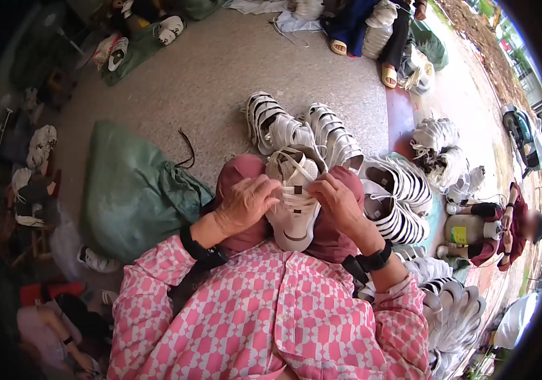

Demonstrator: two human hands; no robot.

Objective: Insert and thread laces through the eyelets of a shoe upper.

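Note:
A white sneaker rests on my lap between my knees, its toe towards me and its opening facing away. A white shoelace runs through its upper and crosses loosely near the tongue. My left hand is closed in a pinch on the lace at the sneaker's left side. On the other side my right hand pinches the lace near the eyelets. The exact fingertip hold is partly hidden by the fingers. Just beyond my knees stand nested rows of white shoes on the floor.
A green sack lies to my left. More stacked white shoes stand close to my right knee, with further piles lower right. A person in dark red sits at the right; other people are at the far side and lower left.

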